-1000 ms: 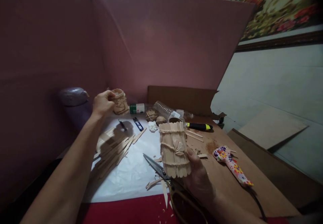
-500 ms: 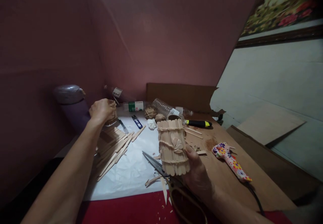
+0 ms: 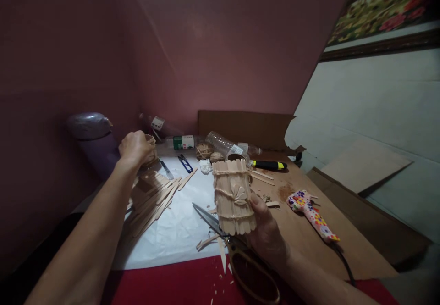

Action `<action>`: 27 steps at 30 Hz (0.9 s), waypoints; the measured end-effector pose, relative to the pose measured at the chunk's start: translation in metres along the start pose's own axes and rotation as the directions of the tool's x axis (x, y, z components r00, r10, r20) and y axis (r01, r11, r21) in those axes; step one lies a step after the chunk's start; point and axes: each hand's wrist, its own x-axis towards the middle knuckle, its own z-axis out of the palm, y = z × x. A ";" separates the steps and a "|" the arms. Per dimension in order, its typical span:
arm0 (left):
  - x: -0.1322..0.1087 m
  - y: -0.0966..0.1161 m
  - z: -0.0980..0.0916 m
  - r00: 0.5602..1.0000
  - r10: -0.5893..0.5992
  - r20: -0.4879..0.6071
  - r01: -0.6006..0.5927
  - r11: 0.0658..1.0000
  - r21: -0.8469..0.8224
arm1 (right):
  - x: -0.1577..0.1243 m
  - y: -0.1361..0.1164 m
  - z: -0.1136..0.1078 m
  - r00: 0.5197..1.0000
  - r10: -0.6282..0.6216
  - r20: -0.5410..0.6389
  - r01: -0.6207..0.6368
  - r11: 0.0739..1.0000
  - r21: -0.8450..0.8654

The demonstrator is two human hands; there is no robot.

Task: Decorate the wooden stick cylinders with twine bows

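My right hand (image 3: 267, 231) holds a popsicle-stick holder (image 3: 233, 222) upright, thumb on its right side. Twine bands run around the holder, and a small petal-shaped wooden flower sits on its front. At the far left, my left hand (image 3: 134, 148) is closed on a second, smaller stick container (image 3: 150, 151), also bound with twine; its lower part is partly hidden. Below that hand lies a spread of loose popsicle sticks (image 3: 156, 199). Large scissors (image 3: 237, 245), blades parted, lie below and behind the held holder.
A glue gun (image 3: 311, 213) with a flowered cover lies on the cardboard at right. Thread snips (image 3: 185, 163), a craft knife (image 3: 167, 169), twine balls (image 3: 204, 151), plastic bottles (image 3: 220, 142) and a black-and-yellow handled tool (image 3: 270, 165) lie toward the back. A purple flask (image 3: 94, 146) stands left.
The whole view has shifted slightly. My left hand stays at the small container, its wrist turned a little, and my right hand keeps hold of the popsicle-stick holder.
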 end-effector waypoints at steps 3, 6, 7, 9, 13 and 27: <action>-0.006 0.011 -0.010 0.999 0.012 -0.037 -0.012 1.000 0.016 | 0.000 0.001 -0.001 1.000 -0.006 0.002 0.006 1.000 0.005; -0.012 0.027 -0.019 0.990 0.066 -0.123 -0.076 0.994 -0.081 | 0.001 0.003 -0.003 0.999 -0.036 0.000 0.036 0.999 0.012; -0.015 0.034 -0.022 0.986 0.090 -0.143 -0.110 0.985 -0.135 | 0.001 0.004 -0.004 0.999 -0.047 0.000 0.047 0.999 0.014; -0.022 0.049 -0.025 0.978 0.145 -0.148 -0.185 0.934 -0.307 | 0.003 0.005 -0.005 0.998 -0.066 0.000 0.066 0.998 0.015; -0.044 0.084 -0.030 0.940 0.340 -0.025 -0.275 0.714 -0.644 | 0.008 0.005 -0.009 0.991 -0.133 0.016 0.133 0.991 0.008; -0.170 0.119 -0.005 0.921 0.117 0.373 0.353 0.163 -0.922 | 0.012 -0.003 -0.006 0.982 -0.154 0.109 0.143 0.985 0.102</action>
